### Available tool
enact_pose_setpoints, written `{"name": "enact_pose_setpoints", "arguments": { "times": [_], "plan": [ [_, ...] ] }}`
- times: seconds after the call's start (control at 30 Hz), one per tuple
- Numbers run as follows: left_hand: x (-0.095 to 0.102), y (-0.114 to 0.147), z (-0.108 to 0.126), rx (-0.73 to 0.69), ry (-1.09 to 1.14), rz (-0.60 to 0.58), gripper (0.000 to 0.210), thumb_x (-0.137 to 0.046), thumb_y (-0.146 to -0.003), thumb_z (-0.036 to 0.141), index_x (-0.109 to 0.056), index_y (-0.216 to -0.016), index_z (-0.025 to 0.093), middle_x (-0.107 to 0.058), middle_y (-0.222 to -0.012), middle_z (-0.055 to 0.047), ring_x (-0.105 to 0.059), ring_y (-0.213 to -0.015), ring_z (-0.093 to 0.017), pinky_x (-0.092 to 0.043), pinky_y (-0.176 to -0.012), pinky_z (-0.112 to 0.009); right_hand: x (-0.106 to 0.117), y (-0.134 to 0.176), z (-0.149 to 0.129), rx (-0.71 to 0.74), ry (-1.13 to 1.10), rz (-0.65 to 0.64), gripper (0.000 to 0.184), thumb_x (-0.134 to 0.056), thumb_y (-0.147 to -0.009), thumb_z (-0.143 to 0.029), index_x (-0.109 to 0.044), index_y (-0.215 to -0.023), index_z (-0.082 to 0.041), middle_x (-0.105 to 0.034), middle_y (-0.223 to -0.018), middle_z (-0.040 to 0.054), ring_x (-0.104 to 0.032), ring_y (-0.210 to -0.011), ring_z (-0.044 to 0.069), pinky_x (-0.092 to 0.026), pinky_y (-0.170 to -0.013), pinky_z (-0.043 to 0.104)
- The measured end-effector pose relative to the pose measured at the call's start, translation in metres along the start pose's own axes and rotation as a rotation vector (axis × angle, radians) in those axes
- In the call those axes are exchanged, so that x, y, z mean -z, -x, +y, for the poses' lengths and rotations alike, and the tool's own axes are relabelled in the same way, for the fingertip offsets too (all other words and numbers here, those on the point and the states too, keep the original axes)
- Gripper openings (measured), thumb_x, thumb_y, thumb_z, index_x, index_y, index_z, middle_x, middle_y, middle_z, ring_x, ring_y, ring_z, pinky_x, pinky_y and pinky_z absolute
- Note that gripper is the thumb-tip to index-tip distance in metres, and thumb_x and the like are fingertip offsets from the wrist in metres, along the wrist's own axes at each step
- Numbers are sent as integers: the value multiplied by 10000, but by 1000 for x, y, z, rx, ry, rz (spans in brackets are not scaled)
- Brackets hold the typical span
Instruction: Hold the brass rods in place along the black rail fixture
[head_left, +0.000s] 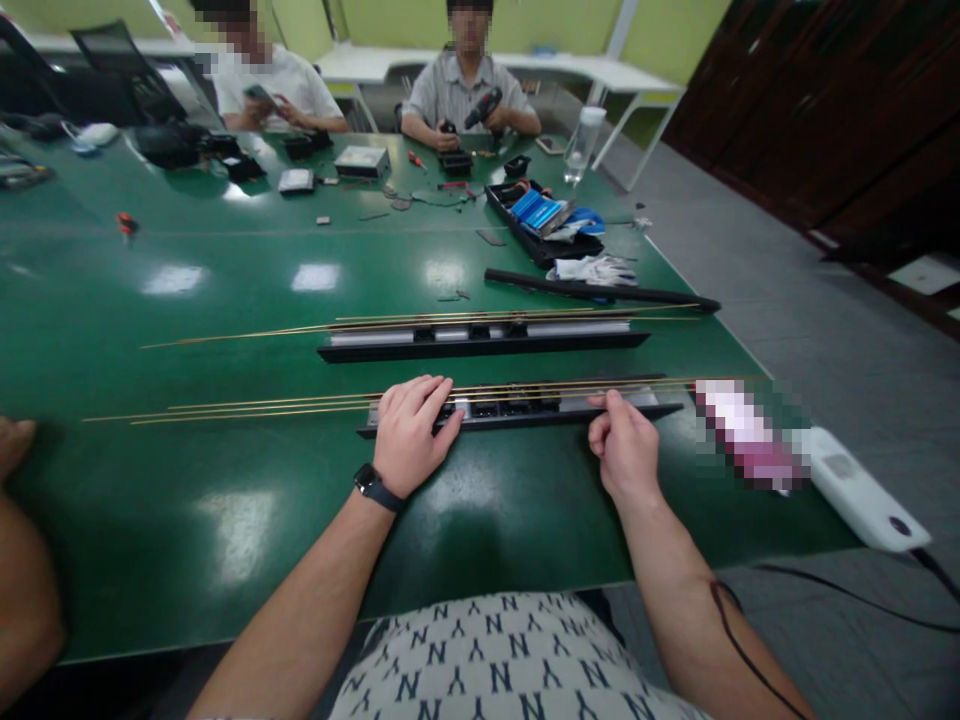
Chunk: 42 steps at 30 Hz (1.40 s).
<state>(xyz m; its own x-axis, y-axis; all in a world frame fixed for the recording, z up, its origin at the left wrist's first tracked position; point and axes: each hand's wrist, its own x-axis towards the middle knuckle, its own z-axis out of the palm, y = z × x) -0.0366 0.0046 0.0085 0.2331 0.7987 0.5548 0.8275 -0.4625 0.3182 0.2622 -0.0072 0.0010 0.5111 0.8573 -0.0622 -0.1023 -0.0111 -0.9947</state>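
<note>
A long black-edged metal channel (517, 419) lies crosswise before me, with small black parts inside. Several thin brass-coloured rods (262, 408) run along it and reach beyond both ends. My left hand (411, 425), with a dark watch on its wrist, wraps over the channel's left part, thumb on the near side and fingers across the rods. Toward the right end, my right hand (626, 440) is closed in a pinch at the rods; its fingertips partly hide what they grip. Farther back lies a similar channel (480, 347) with rods along its far edge.
A black tube (600, 288), white gloves (592, 270) and a black tray (536, 240) holding blue items lie beyond. At right are a blurred pink item (750, 440) and a white corded device (862, 490). Two people sit opposite, one holding a drill (482, 107); another person's arm (26, 590) shows left.
</note>
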Motion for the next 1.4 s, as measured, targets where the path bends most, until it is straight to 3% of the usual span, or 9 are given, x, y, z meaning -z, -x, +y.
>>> {"name": "enact_pose_setpoints", "arguments": {
  "times": [0.57, 1.0, 1.4],
  "plan": [
    [0, 1, 0, -18, 3, 16, 398, -624, -992, 375, -643, -1369, 249, -716, -1334, -95, -621, -1307, -289, -419, -1118, -480, 2, 0, -4, -16, -32, 0, 418, -752, -864, -586, -728, -888, -169, -528, -464, -46, -377, -340, 72, -263, -334, 206],
    [1, 1, 0, -14, -3, 13, 397, -629, -989, 377, -640, -1371, 270, -720, -1334, -88, -631, -1297, -294, -434, -1102, -489, 7, -14, -18, -115, -7, -30, 420, -805, -814, -582, -684, -808, -180, -513, -444, -48, -352, -302, 63, -205, -283, 196],
    [2, 1, 0, -21, -12, 9, 404, -644, -982, 366, -635, -1375, 271, -717, -1337, -84, -626, -1301, -294, -424, -1108, -482, 5, -10, -11, -90, -86, -22, 355, -809, -823, -513, -720, -844, -170, -501, -432, -53, -359, -317, 64, -247, -305, 193]
  ]
}}
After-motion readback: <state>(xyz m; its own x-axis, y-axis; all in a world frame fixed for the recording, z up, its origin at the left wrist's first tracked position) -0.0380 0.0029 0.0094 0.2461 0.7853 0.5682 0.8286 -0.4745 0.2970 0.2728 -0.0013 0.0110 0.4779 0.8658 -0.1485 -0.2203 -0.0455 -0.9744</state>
